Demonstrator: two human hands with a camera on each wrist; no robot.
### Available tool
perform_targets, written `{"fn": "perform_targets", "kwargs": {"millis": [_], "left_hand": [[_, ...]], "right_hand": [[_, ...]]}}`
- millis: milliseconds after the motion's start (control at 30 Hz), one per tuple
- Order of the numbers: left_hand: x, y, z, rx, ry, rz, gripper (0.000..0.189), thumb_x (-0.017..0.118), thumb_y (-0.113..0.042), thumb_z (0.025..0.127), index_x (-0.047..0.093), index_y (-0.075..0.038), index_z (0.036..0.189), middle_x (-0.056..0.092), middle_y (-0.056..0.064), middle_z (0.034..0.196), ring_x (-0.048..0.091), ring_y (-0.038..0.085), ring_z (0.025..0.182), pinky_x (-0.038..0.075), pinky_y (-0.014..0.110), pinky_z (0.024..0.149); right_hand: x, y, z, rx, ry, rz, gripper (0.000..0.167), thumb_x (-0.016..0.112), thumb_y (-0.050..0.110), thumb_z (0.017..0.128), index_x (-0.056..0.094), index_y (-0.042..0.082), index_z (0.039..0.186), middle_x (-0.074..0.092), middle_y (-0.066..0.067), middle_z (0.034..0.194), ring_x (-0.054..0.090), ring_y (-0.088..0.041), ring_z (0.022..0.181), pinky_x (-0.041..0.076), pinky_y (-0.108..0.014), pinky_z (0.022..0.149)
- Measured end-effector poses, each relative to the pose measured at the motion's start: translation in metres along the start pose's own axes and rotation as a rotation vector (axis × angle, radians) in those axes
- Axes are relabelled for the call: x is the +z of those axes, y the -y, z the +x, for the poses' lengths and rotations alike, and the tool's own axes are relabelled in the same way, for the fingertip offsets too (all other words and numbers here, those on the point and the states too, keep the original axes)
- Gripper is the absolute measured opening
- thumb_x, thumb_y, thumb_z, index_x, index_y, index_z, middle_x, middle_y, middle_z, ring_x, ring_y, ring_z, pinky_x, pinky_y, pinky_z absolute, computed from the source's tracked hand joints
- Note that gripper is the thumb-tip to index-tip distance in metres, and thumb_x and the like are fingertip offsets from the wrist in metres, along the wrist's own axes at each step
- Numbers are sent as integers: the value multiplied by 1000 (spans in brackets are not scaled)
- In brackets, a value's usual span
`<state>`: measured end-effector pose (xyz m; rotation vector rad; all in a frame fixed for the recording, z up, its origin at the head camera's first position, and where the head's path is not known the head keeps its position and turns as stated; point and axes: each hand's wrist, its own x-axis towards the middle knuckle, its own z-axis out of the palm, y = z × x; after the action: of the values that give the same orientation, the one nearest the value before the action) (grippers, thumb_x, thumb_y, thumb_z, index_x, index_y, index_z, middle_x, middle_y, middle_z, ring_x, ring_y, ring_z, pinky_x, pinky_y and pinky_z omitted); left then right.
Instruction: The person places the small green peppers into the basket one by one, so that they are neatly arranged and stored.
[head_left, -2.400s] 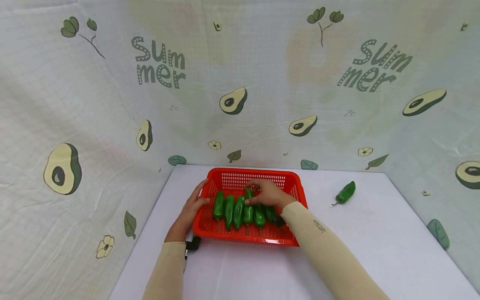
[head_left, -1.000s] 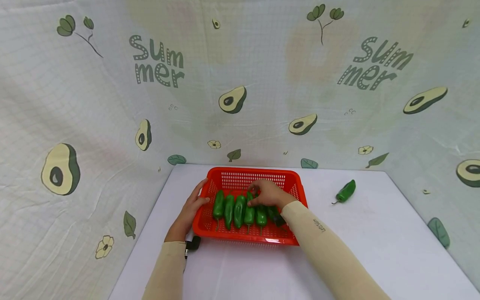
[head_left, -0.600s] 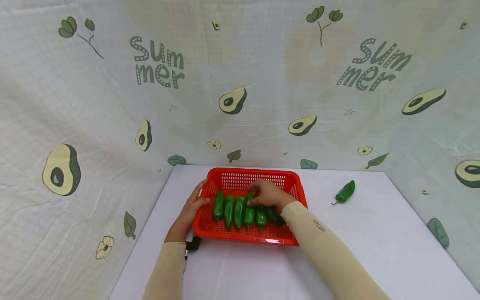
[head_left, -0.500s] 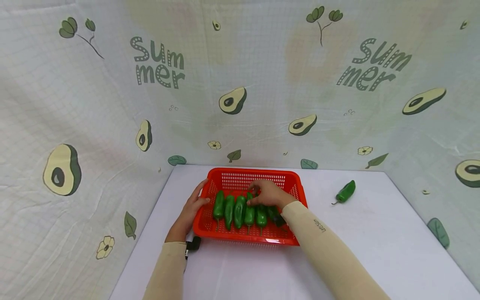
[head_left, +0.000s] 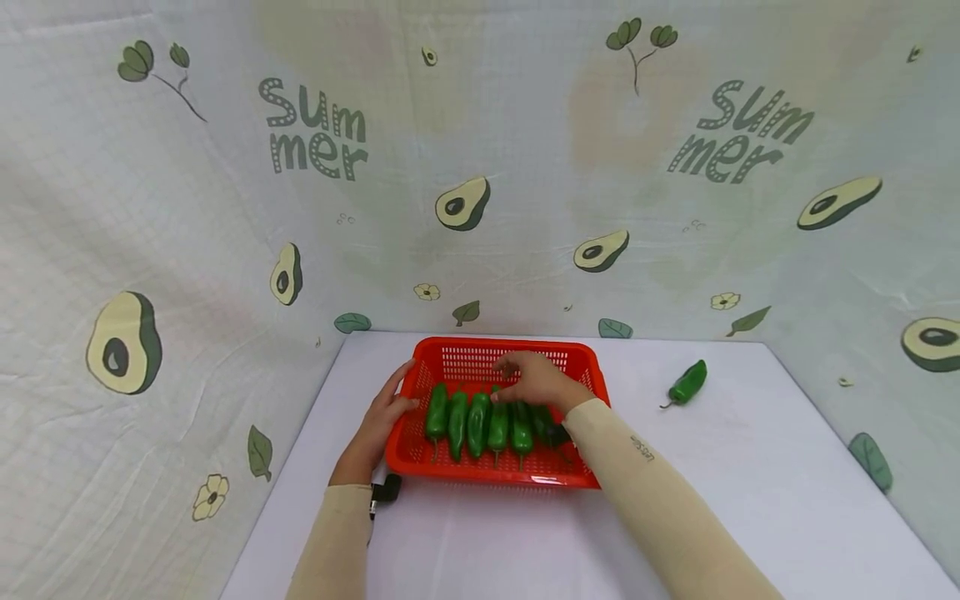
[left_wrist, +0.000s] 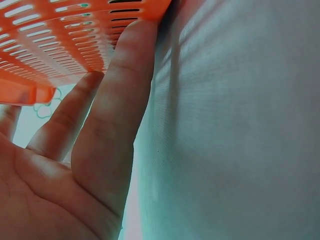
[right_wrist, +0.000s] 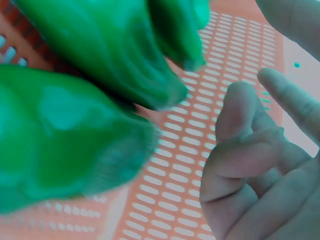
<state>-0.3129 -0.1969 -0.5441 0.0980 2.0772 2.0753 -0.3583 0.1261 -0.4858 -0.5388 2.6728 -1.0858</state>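
Note:
Several green chili peppers (head_left: pixel 477 425) lie side by side in a red perforated basket (head_left: pixel 491 477). My left hand (head_left: pixel 382 417) is at the basket's left side, thumb over the rim. In the left wrist view, straight fingers (left_wrist: pixel 117 100) touch the outside of the basket's wall. My right hand (head_left: pixel 534 382) hovers over the far ends of the peppers in the basket's right half, holding nothing. In the right wrist view, its fingers (right_wrist: pixel 235 112) are loosely bent and apart from the large, close peppers (right_wrist: pixel 65 135). The rightmost pepper is partly hidden by the right wrist and its camera.
One more green chili pepper (head_left: pixel 687 383) lies on the white table (head_left: pixel 742 467), to the right of the basket. A white cloth (head_left: pixel 525 167) printed with avocados and leaves hangs behind and at the sides of the table.
My right hand held one of the middle peppers and nudged it slightly right. Now it has let go and lifted a little. My left hand has kept its place on the basket.

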Motion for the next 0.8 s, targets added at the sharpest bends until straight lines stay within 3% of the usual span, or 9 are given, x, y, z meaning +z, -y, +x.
{"fn": "perform_targets", "kwargs": {"millis": [200,433,633,800], "left_hand": [[-1,1,0,-7,7,4,69,57,-21,101,39,-57,156,46,9,159,59,38,131,60,47,93],[1,-2,0,8,-1,0,70,57,-19,100,39,-55,157,49,10,157,61,37,128,61,48,91],[1,-2,0,8,4,-7,70,57,-18,100,39,-54,158,49,10,157,62,37,128,61,47,91],[-1,-2,0,10,11,-8,70,56,-18,101,38,-54,158,48,10,158,61,38,129,61,48,92]], "right_hand": [[-15,5,-2,-25,-14,-28,55,90,30,84,70,13,133,70,-2,120,64,-21,112,58,-42,94],[-57,1,-12,-42,-100,-81,56,88,33,86,69,9,133,71,-8,122,65,-28,115,56,-50,99],[-100,-23,-34,-16,-233,-82,52,85,30,89,68,7,133,72,-14,121,69,-34,105,59,-50,90],[-133,-56,-57,78,-327,-134,56,82,37,91,65,7,135,70,-18,124,66,-38,109,60,-52,88]]}}
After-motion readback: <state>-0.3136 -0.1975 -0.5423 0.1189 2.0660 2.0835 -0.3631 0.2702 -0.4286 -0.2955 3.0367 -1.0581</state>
